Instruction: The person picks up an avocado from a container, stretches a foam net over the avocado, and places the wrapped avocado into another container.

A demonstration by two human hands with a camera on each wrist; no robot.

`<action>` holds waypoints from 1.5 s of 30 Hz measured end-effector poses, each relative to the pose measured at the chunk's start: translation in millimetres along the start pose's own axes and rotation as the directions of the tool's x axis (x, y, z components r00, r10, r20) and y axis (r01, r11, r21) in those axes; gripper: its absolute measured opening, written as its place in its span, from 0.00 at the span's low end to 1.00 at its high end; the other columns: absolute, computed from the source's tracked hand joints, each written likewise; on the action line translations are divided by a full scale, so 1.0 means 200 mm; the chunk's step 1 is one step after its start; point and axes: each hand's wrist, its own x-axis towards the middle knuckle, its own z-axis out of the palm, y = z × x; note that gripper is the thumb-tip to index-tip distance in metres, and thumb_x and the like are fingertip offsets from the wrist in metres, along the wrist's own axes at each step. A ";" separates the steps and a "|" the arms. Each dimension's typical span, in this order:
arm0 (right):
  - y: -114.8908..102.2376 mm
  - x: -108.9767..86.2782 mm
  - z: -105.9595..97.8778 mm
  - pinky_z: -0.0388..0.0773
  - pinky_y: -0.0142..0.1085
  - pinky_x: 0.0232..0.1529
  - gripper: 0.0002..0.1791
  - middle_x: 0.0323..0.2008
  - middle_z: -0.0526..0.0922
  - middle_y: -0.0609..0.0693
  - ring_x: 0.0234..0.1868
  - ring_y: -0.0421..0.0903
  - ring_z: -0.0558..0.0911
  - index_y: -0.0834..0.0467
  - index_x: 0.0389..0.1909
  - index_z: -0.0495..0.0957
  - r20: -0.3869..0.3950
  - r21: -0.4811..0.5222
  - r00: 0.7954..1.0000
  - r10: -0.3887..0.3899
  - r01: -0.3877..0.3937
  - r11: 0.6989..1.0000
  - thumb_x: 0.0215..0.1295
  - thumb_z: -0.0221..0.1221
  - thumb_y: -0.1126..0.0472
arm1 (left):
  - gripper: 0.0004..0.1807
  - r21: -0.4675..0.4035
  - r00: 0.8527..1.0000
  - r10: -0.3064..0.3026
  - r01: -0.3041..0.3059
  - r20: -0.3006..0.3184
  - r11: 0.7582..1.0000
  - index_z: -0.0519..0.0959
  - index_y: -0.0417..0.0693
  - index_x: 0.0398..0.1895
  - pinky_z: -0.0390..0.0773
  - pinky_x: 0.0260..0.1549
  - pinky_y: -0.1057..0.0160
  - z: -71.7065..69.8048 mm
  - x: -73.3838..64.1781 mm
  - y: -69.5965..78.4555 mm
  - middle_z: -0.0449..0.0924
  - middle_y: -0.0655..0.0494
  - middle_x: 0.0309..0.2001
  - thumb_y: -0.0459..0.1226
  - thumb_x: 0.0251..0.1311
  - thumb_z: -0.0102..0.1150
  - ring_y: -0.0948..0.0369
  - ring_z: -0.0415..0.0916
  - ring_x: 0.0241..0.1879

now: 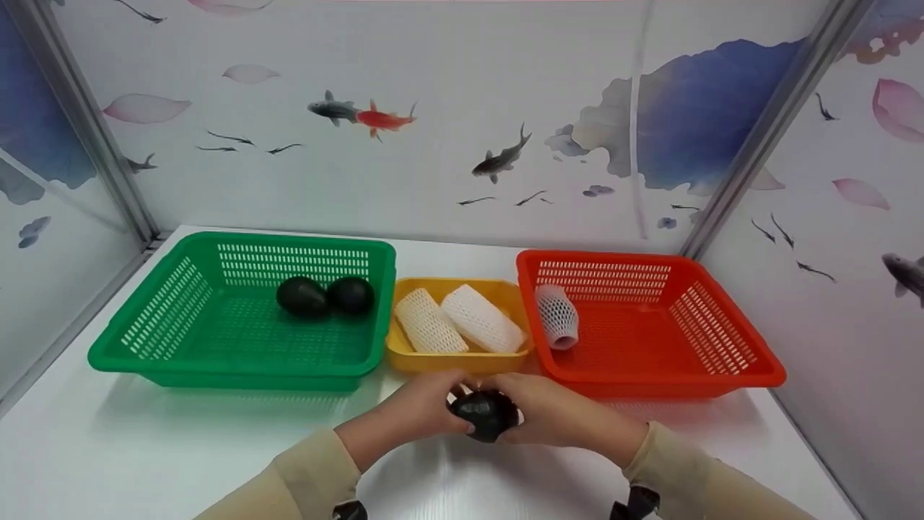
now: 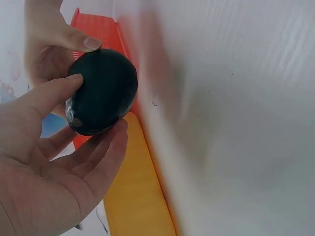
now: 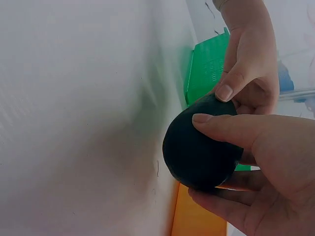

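Observation:
Both hands hold one dark, smooth avocado (image 1: 485, 415) just above the white table, in front of the yellow basket. My left hand (image 1: 432, 406) grips it from the left, and my right hand (image 1: 545, 413) from the right. In the left wrist view, the left thumb lies on the near face of the avocado (image 2: 106, 91) while the other fingers curl beneath. From the right wrist view, the right thumb presses the rounded side of the avocado (image 3: 199, 147) with fingers under it. Two more dark avocados (image 1: 303, 297) lie in the green basket (image 1: 238, 375).
Behind the hands, the yellow basket (image 1: 458, 362) holds two white foam net sleeves (image 1: 482, 318). At right, a red basket (image 1: 650, 386) contains a net-covered item (image 1: 557, 318) along its left wall. Printed panels stand behind and beside the white table (image 1: 216, 440).

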 end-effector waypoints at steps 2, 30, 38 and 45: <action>0.00 0.00 0.01 0.74 0.43 0.57 0.30 0.49 0.78 0.43 0.50 0.42 0.76 0.53 0.55 0.73 0.004 -0.026 1.000 0.009 -0.009 1.000 0.51 0.74 0.57 | 0.25 0.006 1.000 0.001 -0.001 0.003 1.000 0.78 0.50 0.49 0.75 0.48 0.57 0.01 0.01 -0.01 0.80 0.58 0.43 0.37 0.46 0.76 0.55 0.76 0.46; 0.02 -0.02 0.03 0.73 0.47 0.58 0.30 0.52 0.75 0.48 0.51 0.46 0.75 0.53 0.59 0.72 0.064 -0.074 0.991 0.117 -0.112 0.991 0.56 0.70 0.53 | 0.23 0.054 0.999 -0.025 0.024 0.031 0.998 0.80 0.50 0.48 0.75 0.49 0.57 0.09 0.06 -0.03 0.80 0.61 0.40 0.37 0.46 0.76 0.57 0.76 0.44; 0.02 -0.01 0.03 0.73 0.46 0.58 0.29 0.50 0.73 0.44 0.50 0.44 0.75 0.49 0.57 0.71 0.078 -0.025 0.982 0.170 -0.168 0.985 0.56 0.70 0.49 | 0.23 0.053 0.999 -0.032 0.030 0.033 0.998 0.79 0.51 0.47 0.74 0.49 0.57 0.07 0.06 -0.03 0.80 0.61 0.40 0.37 0.45 0.76 0.57 0.76 0.44; 0.02 -0.02 0.03 0.73 0.46 0.58 0.30 0.49 0.73 0.45 0.50 0.45 0.74 0.50 0.55 0.71 0.063 -0.021 0.987 0.147 -0.146 0.989 0.54 0.71 0.50 | 0.27 0.048 1.000 -0.017 0.016 0.025 0.999 0.77 0.49 0.51 0.74 0.49 0.57 0.07 0.05 -0.03 0.80 0.60 0.41 0.37 0.44 0.76 0.55 0.76 0.45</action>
